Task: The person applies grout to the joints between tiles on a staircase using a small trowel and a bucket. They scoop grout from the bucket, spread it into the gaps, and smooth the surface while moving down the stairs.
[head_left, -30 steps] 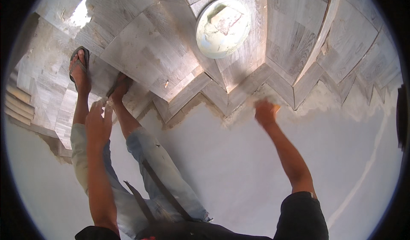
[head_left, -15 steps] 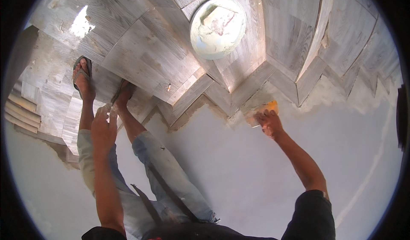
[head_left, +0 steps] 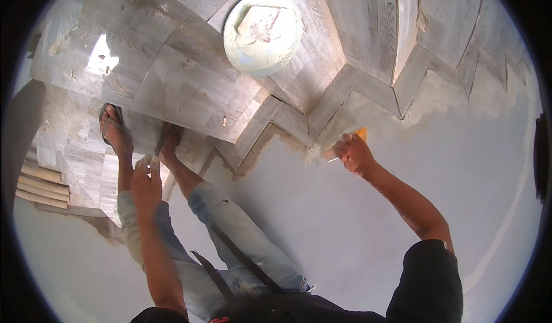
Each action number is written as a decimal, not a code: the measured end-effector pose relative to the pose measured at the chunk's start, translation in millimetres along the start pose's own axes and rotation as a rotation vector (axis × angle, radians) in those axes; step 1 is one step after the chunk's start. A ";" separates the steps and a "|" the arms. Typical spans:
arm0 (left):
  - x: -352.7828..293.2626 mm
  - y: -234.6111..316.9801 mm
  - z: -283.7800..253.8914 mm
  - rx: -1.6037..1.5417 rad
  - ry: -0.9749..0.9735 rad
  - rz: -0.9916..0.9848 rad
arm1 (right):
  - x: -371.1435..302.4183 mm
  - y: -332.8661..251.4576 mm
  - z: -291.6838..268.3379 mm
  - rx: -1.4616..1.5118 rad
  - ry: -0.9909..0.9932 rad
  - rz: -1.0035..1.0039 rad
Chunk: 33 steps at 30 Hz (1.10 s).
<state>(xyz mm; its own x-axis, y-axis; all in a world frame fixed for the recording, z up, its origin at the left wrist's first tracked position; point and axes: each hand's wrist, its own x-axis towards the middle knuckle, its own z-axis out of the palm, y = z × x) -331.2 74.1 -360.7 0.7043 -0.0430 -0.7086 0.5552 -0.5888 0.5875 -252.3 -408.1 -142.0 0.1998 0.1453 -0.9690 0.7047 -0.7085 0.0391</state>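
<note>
My right hand (head_left: 353, 153) grips an orange putty spreader (head_left: 361, 134), its edge against the pale wall (head_left: 368, 225) just below the stepped tile skirting (head_left: 330, 101). Damp-looking filler (head_left: 342, 121) lies along that border, beside the spreader. On the left, my left hand (head_left: 146, 185) hangs in front of my legs with its fingers bent together. Something whitish shows at its fingertips, too small and blurred to name. A round white bucket (head_left: 261, 70) of pale putty stands on a wood-patterned stair tread beyond the hands.
Wood-look tiled steps (head_left: 368, 24) run across the top, with stepped skirting along the wall. My sandalled feet (head_left: 115, 130) stand on the tiles at left. Several long pale strips (head_left: 43, 185) lie at the far left. A small scrap (head_left: 224, 121) rests on a tread.
The view has shifted, so the bucket and steps appear further left. My right hand with the spreader has moved slightly left along the skirting border. My left hand still hangs before my legs.
</note>
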 end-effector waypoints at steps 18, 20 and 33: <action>4.0 -12.8 7.7 0.017 -0.040 0.052 | 46.2 112.3 -15.7 -0.093 0.198 0.611; 2.8 -8.7 -2.1 -0.037 -0.025 0.018 | 51.7 85.5 12.6 -0.105 0.195 0.597; 85.0 121.4 -65.1 -0.096 -0.037 0.450 | 45.2 -22.4 8.9 0.096 0.259 0.563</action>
<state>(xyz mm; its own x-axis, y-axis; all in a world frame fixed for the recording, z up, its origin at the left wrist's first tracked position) -175.1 51.6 -324.2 0.8694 -0.3072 -0.3870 0.2373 -0.4274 0.8724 -265.1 -391.8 -188.9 0.6895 -0.1139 -0.7153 0.3819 -0.7820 0.4926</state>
